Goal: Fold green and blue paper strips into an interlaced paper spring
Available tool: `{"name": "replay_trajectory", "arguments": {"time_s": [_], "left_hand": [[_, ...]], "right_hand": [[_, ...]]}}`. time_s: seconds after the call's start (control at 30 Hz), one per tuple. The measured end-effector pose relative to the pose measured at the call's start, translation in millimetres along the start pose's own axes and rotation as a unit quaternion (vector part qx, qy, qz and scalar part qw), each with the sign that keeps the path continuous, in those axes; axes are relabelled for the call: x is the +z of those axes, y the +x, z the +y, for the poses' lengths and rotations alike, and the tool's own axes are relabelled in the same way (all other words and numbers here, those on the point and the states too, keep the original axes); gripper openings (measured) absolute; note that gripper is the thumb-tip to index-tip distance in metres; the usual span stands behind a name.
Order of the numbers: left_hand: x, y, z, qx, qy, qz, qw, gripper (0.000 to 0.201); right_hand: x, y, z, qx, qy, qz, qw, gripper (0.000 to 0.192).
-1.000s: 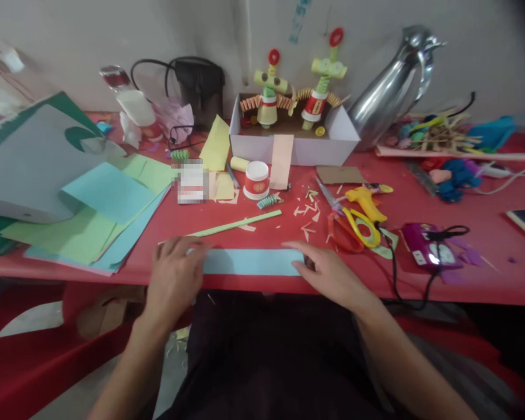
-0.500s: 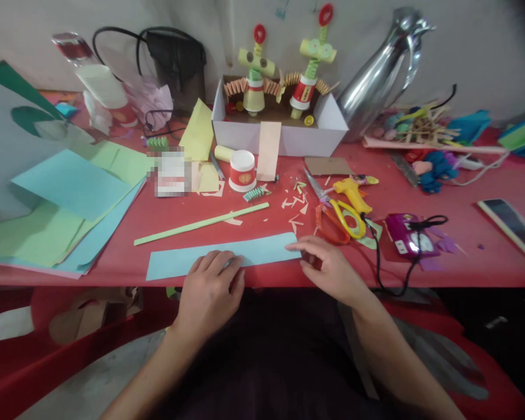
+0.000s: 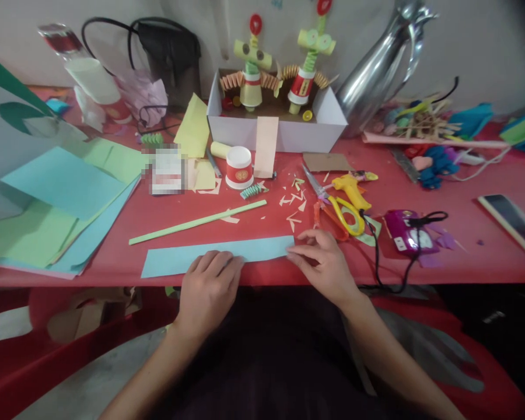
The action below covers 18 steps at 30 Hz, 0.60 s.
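A long light-blue paper strip [image 3: 175, 260] lies flat along the front edge of the red table [image 3: 464, 262]. My left hand [image 3: 210, 289] rests on the strip's middle, fingers pressing down on it. At the strip's right end my right hand [image 3: 321, 259] pinches the paper with its fingertips. A thin green paper strip [image 3: 196, 222] lies just behind the blue one.
Scissors [image 3: 336, 207] and a yellow glue gun [image 3: 352, 188] sit right of my right hand, with a purple device [image 3: 405, 232] and its black cord. Paper scraps, a small cup [image 3: 239, 167], a white box with paper figures [image 3: 280, 125], coloured sheets [image 3: 65, 186], a phone [image 3: 511, 221].
My left hand slid right along the blue strip from its left end to the middle, baring the left end. My right hand stays at the right end.
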<state>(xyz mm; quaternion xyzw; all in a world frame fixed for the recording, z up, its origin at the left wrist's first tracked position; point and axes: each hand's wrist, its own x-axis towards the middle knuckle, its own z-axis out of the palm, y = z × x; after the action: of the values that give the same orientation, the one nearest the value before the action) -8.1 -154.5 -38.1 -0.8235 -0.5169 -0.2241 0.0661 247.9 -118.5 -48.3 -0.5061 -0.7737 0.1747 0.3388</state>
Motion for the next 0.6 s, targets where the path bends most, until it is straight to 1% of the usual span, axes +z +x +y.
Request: {"name": "replay_trajectory", "arguments": {"time_s": [0.13,0.27,0.37,0.47,0.6], "left_hand": [[-0.8,5,-4,-0.010,-0.015,-0.012,1.000,0.014],[-3.9,13,-6,-0.047,-0.046,-0.058,0.996,0.015],[-5.2,18,-8,-0.086,-0.063,-0.081,0.991,0.016],[-5.1,21,-13,-0.117,-0.077,-0.106,0.984,0.016],[-5.3,26,-17,-0.136,-0.079,-0.140,0.977,0.015]], "right_hand": [[0,2,-6,-0.015,0.002,-0.002,1.000,0.011],[0,7,-11,0.027,-0.008,-0.020,0.999,0.012],[1,11,-13,0.055,-0.013,-0.019,0.998,0.011],[3,14,-13,0.072,-0.019,-0.016,0.997,0.012],[4,15,-11,0.078,-0.027,-0.009,0.997,0.013]]}}
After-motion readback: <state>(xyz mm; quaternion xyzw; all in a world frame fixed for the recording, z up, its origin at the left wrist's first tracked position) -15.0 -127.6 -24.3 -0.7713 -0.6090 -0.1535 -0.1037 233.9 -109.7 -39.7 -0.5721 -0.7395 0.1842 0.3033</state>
